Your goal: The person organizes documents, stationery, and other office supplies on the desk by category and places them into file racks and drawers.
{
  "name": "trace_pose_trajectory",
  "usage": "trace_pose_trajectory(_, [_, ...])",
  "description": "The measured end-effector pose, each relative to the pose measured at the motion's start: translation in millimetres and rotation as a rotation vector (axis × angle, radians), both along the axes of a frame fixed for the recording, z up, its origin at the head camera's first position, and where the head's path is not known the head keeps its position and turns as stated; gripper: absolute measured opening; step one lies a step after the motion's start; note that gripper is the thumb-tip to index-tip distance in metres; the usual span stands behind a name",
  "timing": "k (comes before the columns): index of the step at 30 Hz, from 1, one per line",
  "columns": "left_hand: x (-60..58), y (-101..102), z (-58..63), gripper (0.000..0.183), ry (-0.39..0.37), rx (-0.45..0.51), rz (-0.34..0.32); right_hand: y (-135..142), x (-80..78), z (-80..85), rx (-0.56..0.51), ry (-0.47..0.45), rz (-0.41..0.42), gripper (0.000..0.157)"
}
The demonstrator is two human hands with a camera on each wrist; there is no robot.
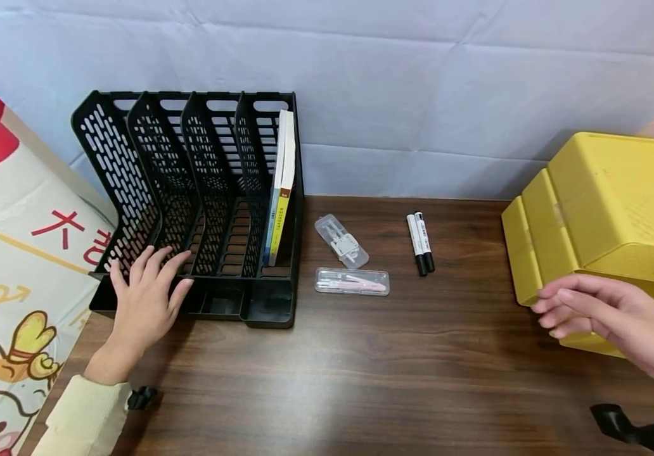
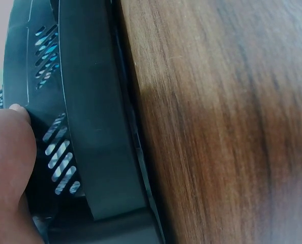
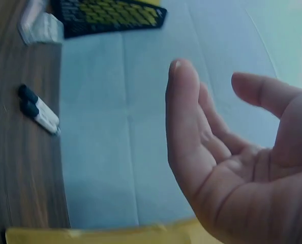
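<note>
My left hand (image 1: 147,304) rests with spread fingers on the front left of a black file organizer (image 1: 270,304). In the left wrist view its thumb (image 2: 11,152) lies against the organizer's black plastic. Two thin books (image 1: 281,190) stand upright in the rightmost slot. My right hand (image 1: 618,323) is raised in front of a yellow storage box (image 1: 623,196) at the right. Its fingers are loosely bent with nothing between them, and the right wrist view shows a gap between thumb and fingers (image 3: 184,112).
Between organizer and box lie two markers (image 1: 421,244), a clear case with white pieces (image 1: 342,242) and a clear case with a pink compass (image 1: 352,282). A pale cloth (image 1: 395,95) hangs behind the wooden table (image 1: 361,380). A printed cloth (image 1: 7,266) covers the left side.
</note>
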State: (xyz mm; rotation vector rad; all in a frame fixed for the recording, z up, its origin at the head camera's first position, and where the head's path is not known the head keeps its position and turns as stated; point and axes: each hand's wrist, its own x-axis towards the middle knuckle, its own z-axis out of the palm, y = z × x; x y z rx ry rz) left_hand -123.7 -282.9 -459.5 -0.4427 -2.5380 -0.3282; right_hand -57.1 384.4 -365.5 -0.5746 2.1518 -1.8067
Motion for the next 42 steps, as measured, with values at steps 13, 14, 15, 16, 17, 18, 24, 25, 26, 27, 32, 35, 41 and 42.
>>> trace_pose_trajectory(13, [0.3, 0.7, 0.7, 0.060, -0.009, 0.003, -0.003, -88.4, -24.7, -11.1, 0.197, 0.065, -0.278, 0.016])
trace_pose_trajectory(14, [0.1, 0.6, 0.8, 0.060, -0.005, 0.003, -0.002, -93.2, -27.1, -12.8, 0.201, 0.074, -0.294, 0.015])
trace_pose_trajectory(15, [-0.1, 0.5, 0.8, 0.061, -0.002, 0.002, -0.001, -97.4, -29.7, -14.6, 0.204, 0.079, -0.307, 0.015])
trace_pose_trajectory(16, [-0.2, 0.4, 0.7, 0.061, -0.001, 0.004, -0.001, -100.9, -32.6, -16.7, 0.213, 0.084, -0.318, 0.015])
trace_pose_trajectory(17, [-0.4, 0.3, 0.6, 0.062, 0.000, 0.004, -0.001, -103.6, -35.7, -19.1, 0.215, 0.088, -0.328, 0.017])
trace_pose_trajectory(18, [-0.5, 0.3, 0.5, 0.062, -0.001, 0.004, -0.002, -105.9, -39.0, -21.9, 0.220, 0.086, -0.340, 0.019])
trace_pose_trajectory(24, [-0.6, 0.8, -0.2, 0.063, -0.007, -0.003, -0.002, -111.6, -62.2, -39.4, 0.278, 0.052, -0.399, 0.030])
trace_pose_trajectory(25, [-0.6, 0.8, -0.3, 0.063, -0.006, -0.007, -0.001, -112.1, -66.1, -42.0, 0.286, 0.044, -0.408, 0.031])
trace_pose_trajectory(26, [-0.6, 0.9, -0.4, 0.063, -0.004, -0.007, -0.001, -112.8, -69.9, -44.4, 0.293, 0.037, -0.418, 0.032])
trace_pose_trajectory(27, [-0.7, 0.9, -0.6, 0.063, -0.003, -0.006, -0.002, -113.2, -73.6, -46.3, 0.303, 0.028, -0.428, 0.033])
trace_pose_trajectory(32, [-0.4, 0.4, -1.3, 0.063, 0.009, -0.006, -0.002, -116.2, -93.2, -56.6, 0.350, -0.006, -0.457, 0.038])
trace_pose_trajectory(35, [-0.3, 0.2, -1.4, 0.063, 0.012, -0.007, -0.003, -117.2, -104.2, -63.3, 0.413, -0.030, -0.458, 0.041])
trace_pose_trajectory(41, [-0.5, 0.4, -1.1, 0.064, -0.003, -0.007, -0.002, -118.5, -121.1, -77.1, 0.546, -0.084, -0.444, 0.047])
trace_pose_trajectory(42, [-0.5, 0.4, -1.1, 0.065, -0.005, -0.006, -0.002, -119.0, -123.3, -79.0, 0.557, -0.089, -0.445, 0.047])
